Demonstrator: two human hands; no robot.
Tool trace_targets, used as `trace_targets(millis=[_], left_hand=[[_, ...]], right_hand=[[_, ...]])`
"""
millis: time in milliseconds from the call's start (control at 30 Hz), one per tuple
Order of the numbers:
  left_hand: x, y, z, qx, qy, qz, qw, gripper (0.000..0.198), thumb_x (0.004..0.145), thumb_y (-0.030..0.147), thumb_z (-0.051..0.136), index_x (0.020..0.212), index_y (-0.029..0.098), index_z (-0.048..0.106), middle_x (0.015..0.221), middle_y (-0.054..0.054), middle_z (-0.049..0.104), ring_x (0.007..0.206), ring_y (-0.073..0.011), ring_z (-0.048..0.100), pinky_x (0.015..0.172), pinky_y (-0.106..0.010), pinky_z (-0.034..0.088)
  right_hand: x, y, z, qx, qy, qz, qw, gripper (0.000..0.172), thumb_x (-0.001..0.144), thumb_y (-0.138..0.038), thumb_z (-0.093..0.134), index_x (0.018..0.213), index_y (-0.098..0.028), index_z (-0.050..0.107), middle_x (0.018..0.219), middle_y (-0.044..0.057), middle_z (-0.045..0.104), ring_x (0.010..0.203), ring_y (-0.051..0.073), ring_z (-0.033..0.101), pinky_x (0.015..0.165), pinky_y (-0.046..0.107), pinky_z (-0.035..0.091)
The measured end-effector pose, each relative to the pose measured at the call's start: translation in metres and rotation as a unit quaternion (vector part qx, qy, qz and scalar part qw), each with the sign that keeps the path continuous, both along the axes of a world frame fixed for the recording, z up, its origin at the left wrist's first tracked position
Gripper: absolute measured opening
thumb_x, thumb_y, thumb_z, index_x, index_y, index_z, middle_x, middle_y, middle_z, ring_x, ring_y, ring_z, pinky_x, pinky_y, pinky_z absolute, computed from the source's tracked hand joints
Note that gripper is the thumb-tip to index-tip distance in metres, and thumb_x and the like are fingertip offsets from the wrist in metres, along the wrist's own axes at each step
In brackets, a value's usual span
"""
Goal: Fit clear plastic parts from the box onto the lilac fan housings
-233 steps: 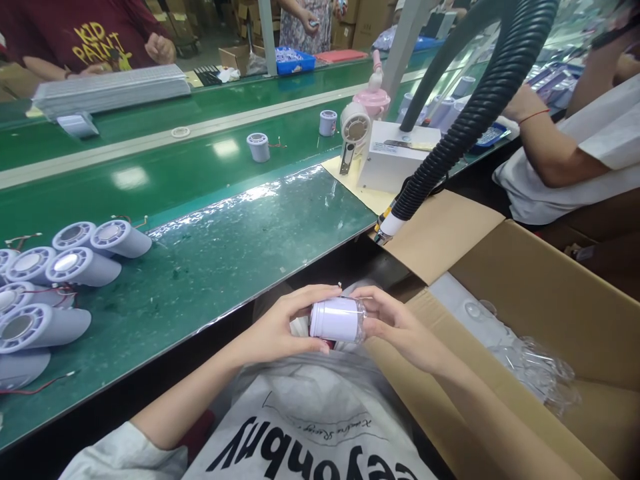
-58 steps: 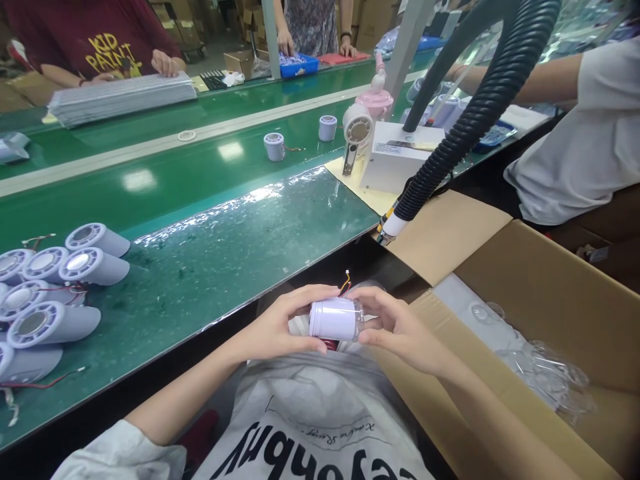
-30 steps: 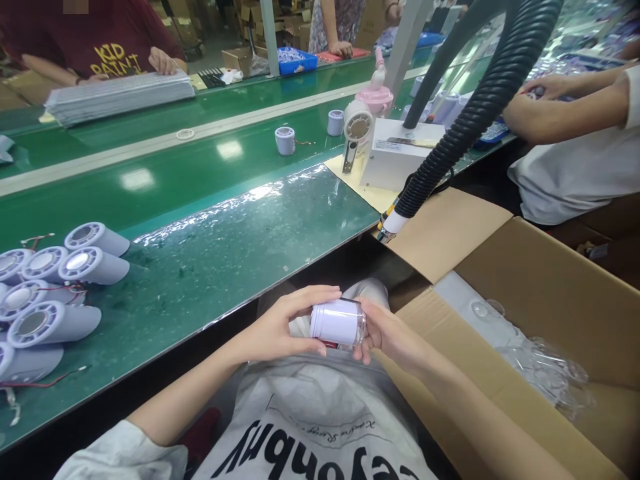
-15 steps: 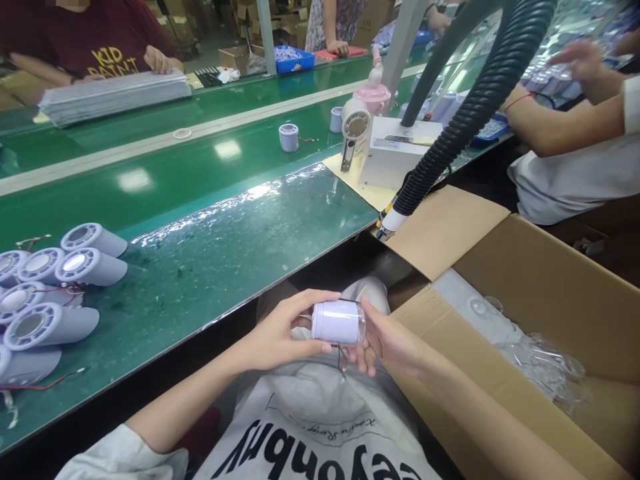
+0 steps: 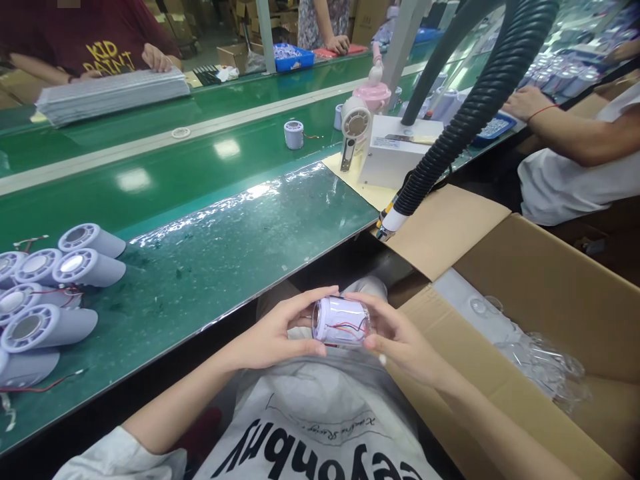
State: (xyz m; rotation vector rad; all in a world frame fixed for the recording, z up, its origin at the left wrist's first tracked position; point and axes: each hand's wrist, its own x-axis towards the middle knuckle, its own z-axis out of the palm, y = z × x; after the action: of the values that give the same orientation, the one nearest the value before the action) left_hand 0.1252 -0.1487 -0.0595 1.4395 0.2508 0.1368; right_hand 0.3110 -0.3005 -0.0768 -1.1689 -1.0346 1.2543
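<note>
Over my lap, both hands hold a lavender cylindrical fan housing [image 5: 341,310], lying on its side. Red, yellow and dark wires [image 5: 347,327] run along the face toward me. Something clear and shiny, like a transparent plastic cover, shows around it, clearest at the right end. My left hand [image 5: 280,333] grips the left end, thumb below and fingers above. My right hand [image 5: 400,337] closes around the right end, with its thumb low and fingers over the top. A small white piece, perhaps a wire connector, hangs below the right thumb.
Several similar housings [image 5: 75,327] lie on the worktable at left. A cardboard box [image 5: 555,287] with clear plastic covers [image 5: 543,363] stands at right. A black ribbed hose [image 5: 450,140] hangs over the table edge. One housing [image 5: 293,135] stands on the green belt [image 5: 175,160]. Co-workers sit around.
The housing has been turned, bringing its wires toward me. My right hand's fingers have come over its top. The housing on the belt shifted slightly right, and the right co-worker's hand lowered.
</note>
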Motion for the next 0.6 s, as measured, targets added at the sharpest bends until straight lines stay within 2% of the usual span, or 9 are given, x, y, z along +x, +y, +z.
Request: trace_targets(millis=[67, 167, 267, 367, 433, 500, 533, 600], left_hand=[[0.001, 0.000, 0.000, -0.028, -0.001, -0.008, 1.000, 0.069, 0.078, 0.020, 0.073, 0.139, 0.032, 0.044, 0.143, -0.008, 0.048, 0.122, -0.0253, 0.056, 0.103, -0.040, 0.046], [0.001, 0.001, -0.002, -0.056, 0.025, -0.014, 0.998, 0.074, 0.078, 0.021, 0.073, 0.143, 0.031, 0.039, 0.139, -0.010, 0.053, 0.117, -0.0254, 0.059, 0.101, -0.041, 0.047], [0.003, -0.001, -0.009, -0.062, 0.055, -0.012, 0.996, 0.080, 0.076, 0.024, 0.074, 0.146, 0.029, 0.035, 0.131, -0.010, 0.058, 0.111, -0.0252, 0.061, 0.096, -0.041, 0.049], [0.005, -0.007, -0.023, -0.094, 0.072, -0.004, 0.993, 0.080, 0.078, 0.027, 0.072, 0.147, 0.028, 0.031, 0.126, -0.009, 0.061, 0.110, -0.0237, 0.060, 0.095, -0.038, 0.048], [0.008, -0.010, -0.029, -0.122, 0.103, -0.004, 0.987, 0.077, 0.079, 0.031, 0.070, 0.147, 0.026, 0.033, 0.125, -0.010, 0.061, 0.101, -0.0219, 0.062, 0.087, -0.035, 0.051], [0.009, -0.003, -0.023, -0.105, 0.157, 0.002, 0.982, 0.070, 0.078, 0.039, 0.067, 0.142, 0.023, 0.041, 0.123, -0.010, 0.062, 0.084, -0.0186, 0.063, 0.072, -0.030, 0.053], [0.009, 0.009, -0.015, -0.068, 0.185, 0.016, 0.980, 0.065, 0.078, 0.043, 0.065, 0.137, 0.023, 0.047, 0.121, -0.009, 0.063, 0.077, -0.0167, 0.062, 0.064, -0.027, 0.051], [0.009, 0.048, 0.008, 0.068, 0.214, 0.074, 0.972, 0.057, 0.078, 0.048, 0.062, 0.129, 0.024, 0.053, 0.118, -0.005, 0.065, 0.079, -0.0177, 0.061, 0.061, -0.024, 0.050]], right_hand=[[0.000, 0.000, 0.004, -0.026, 0.030, -0.006, 0.999, 0.054, 0.084, -0.035, 0.071, 0.133, -0.029, 0.051, 0.129, 0.008, 0.059, 0.104, 0.023, 0.065, 0.087, 0.036, 0.056], [0.000, 0.000, 0.008, -0.048, 0.001, -0.026, 0.999, 0.052, 0.078, -0.029, 0.075, 0.128, -0.029, 0.059, 0.118, 0.005, 0.065, 0.092, 0.020, 0.067, 0.084, 0.035, 0.057], [-0.001, 0.003, 0.004, -0.080, -0.004, -0.039, 0.996, 0.051, 0.076, -0.027, 0.075, 0.125, -0.027, 0.062, 0.110, 0.003, 0.069, 0.086, 0.020, 0.067, 0.080, 0.035, 0.057], [-0.008, 0.006, -0.008, -0.106, 0.002, -0.052, 0.993, 0.055, 0.075, -0.035, 0.075, 0.128, -0.024, 0.060, 0.110, 0.004, 0.069, 0.089, 0.022, 0.066, 0.082, 0.034, 0.055], [-0.010, 0.004, -0.015, -0.106, 0.000, -0.039, 0.994, 0.062, 0.078, -0.047, 0.072, 0.133, -0.022, 0.056, 0.115, 0.007, 0.067, 0.094, 0.024, 0.065, 0.084, 0.036, 0.053], [0.001, 0.000, -0.020, -0.098, -0.038, -0.010, 0.994, 0.064, 0.082, -0.057, 0.064, 0.134, -0.021, 0.055, 0.117, 0.009, 0.066, 0.094, 0.025, 0.065, 0.085, 0.038, 0.052], [0.014, -0.004, -0.021, -0.099, -0.071, -0.019, 0.992, 0.062, 0.084, -0.060, 0.059, 0.132, -0.021, 0.057, 0.117, 0.009, 0.066, 0.094, 0.025, 0.065, 0.084, 0.038, 0.052], [0.054, -0.015, -0.023, -0.121, -0.146, -0.110, 0.976, 0.059, 0.087, -0.065, 0.048, 0.125, -0.022, 0.061, 0.119, 0.009, 0.064, 0.095, 0.024, 0.065, 0.084, 0.038, 0.053]])
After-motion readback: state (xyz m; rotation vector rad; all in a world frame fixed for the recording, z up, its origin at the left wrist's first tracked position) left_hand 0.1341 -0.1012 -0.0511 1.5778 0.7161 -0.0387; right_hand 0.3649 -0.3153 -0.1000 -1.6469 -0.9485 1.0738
